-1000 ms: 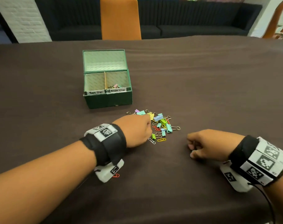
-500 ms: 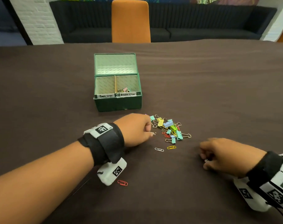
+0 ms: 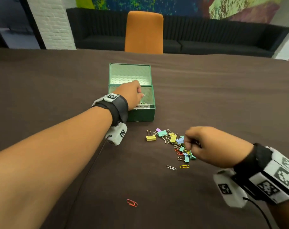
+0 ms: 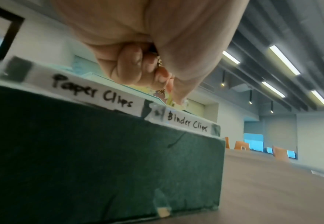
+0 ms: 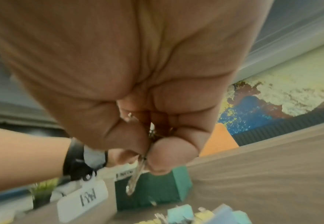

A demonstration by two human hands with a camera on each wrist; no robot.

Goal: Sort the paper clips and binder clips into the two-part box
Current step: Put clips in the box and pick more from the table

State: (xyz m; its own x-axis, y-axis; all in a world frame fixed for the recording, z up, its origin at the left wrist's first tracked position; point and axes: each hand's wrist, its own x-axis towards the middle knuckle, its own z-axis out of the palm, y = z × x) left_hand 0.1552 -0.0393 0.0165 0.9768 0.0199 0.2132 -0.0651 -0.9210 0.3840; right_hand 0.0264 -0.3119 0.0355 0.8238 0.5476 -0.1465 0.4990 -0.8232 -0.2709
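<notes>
Hovering over the green two-part box at the upper middle of the head view, the left hand has a narrow grip, fingertips pinched on a small clip too blurred to name, above the divider between the labels "Paper Clips" and "Binder Clips". The right hand, lower right, pinches a silver wire clip whose long axis hangs steeply downward over the pile of clips on the bench. A red paper clip lies apart, bottom centre.
</notes>
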